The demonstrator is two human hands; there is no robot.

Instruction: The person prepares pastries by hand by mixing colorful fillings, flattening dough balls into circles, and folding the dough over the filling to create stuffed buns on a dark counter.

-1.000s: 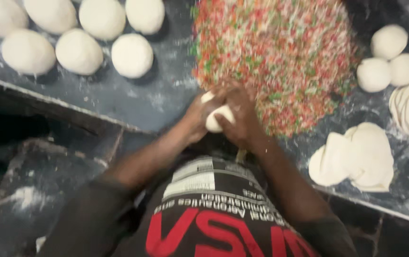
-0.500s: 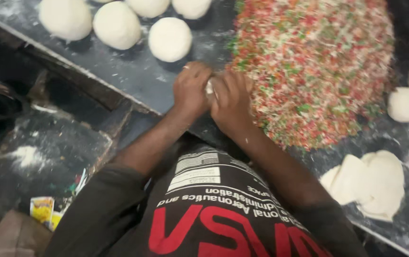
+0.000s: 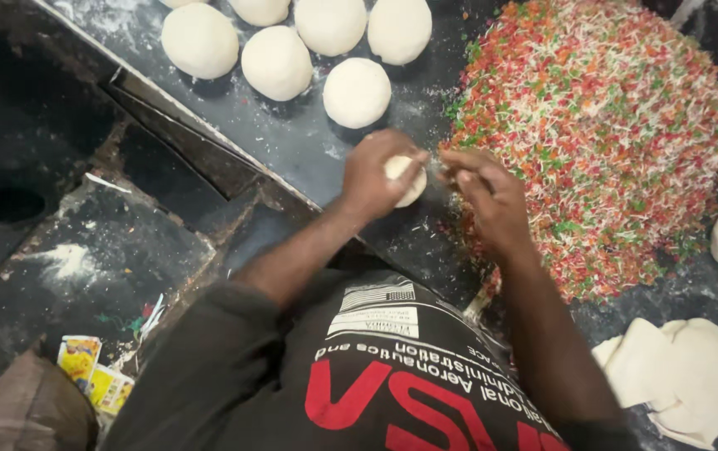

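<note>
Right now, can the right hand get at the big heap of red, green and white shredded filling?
Probably yes: the right hand already lies at the edge of the heap of red, green and white shredded filling, with nothing between them.

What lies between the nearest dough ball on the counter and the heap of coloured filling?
In the head view, only bare dark counter dusted with flour separates the nearest dough ball from the heap of coloured filling.

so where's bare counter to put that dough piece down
Bare dark counter lies between the dough balls and the near edge, left of the left hand. The right hand is against the filling heap, so it is crowded there. Flat discs fill the near right corner.
</note>
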